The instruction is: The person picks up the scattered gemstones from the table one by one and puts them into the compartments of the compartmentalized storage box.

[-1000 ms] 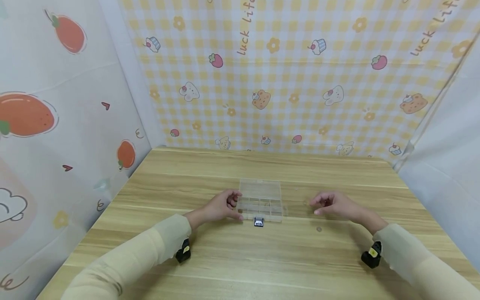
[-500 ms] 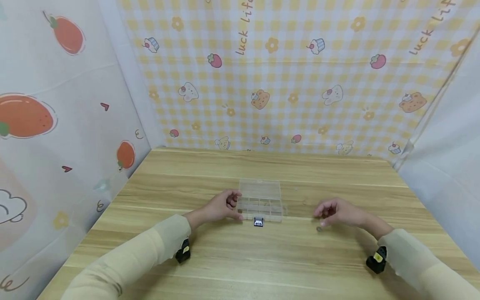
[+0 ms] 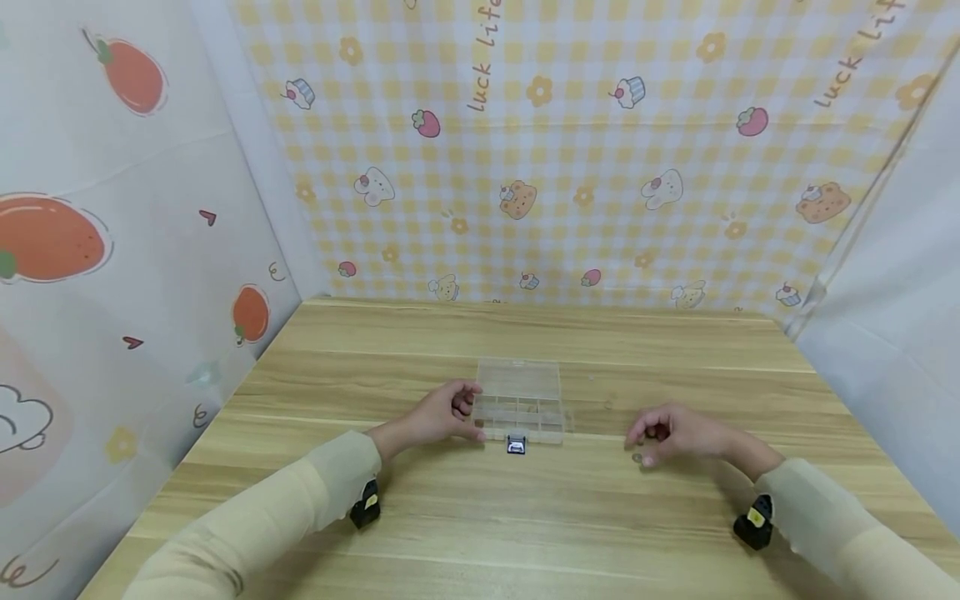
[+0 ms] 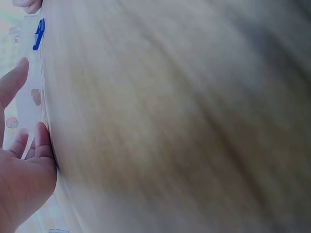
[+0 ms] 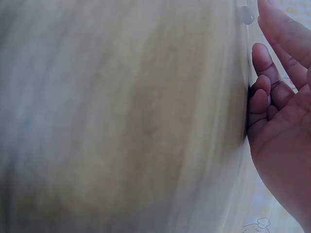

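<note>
Compartment box (image 3: 519, 407), clear plastic, one: stood near the middle of the desk (image 3: 525, 525), its lid (image 3: 519, 379) laid back toward 12 o'clock, 12 being the side of the backdrop; shallow divided cells lay toward 6. Blue clip (image 3: 516, 445), one: at the box's 6 o'clock edge. Brownish oval (image 4: 35, 97), one: showed against the box in the left wrist view, nature not clear. Left hand (image 3: 442, 412): at the box's 9 o'clock end, grasping it between thumb and fingers. Small round disc (image 3: 637, 458), one: flat on the desk, at about 4 o'clock from the box and well apart from it. Right hand (image 3: 678, 431): at about 3 o'clock from the box, fingers loosely bent, nothing grasped, thumb and fingertips just beside the disc; contact could not be told. Sleeves, cream, two: left (image 3: 285, 492) and right (image 3: 832, 517), with a black device at each wrist. Backdrop (image 3: 592, 150), yellow-and-white check: at 12 o'clock, printed with cupcakes, strawberries, flowers and bears.
</note>
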Available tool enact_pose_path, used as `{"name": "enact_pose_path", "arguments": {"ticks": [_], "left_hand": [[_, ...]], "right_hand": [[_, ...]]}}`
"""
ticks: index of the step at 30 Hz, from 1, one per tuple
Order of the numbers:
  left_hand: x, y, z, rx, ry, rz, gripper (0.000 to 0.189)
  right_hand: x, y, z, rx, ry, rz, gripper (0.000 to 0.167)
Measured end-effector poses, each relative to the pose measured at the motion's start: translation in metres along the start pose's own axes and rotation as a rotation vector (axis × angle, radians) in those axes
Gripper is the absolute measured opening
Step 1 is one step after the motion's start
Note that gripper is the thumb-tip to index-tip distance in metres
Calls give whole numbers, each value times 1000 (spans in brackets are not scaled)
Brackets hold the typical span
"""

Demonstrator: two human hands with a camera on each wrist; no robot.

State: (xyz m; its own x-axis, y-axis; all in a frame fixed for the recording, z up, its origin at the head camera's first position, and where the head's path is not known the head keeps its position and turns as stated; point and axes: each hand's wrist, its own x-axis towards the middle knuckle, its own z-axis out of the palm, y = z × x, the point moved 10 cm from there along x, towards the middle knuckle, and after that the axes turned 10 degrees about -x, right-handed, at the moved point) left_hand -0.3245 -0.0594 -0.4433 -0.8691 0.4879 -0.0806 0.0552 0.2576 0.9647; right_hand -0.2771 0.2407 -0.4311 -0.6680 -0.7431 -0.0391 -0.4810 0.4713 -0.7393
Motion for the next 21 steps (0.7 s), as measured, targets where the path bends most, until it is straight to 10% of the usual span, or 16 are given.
{"name": "enact_pose_path", "arguments": {"ticks": [12,21], "left_hand": [[-19,38,6,-11,-26,15,67],[-1,3,1,-1,-10,15,72]], "right_hand": [[0,3,3,-51,14,-35,22],[0,-3,5,-33,13,-91,19]]}}
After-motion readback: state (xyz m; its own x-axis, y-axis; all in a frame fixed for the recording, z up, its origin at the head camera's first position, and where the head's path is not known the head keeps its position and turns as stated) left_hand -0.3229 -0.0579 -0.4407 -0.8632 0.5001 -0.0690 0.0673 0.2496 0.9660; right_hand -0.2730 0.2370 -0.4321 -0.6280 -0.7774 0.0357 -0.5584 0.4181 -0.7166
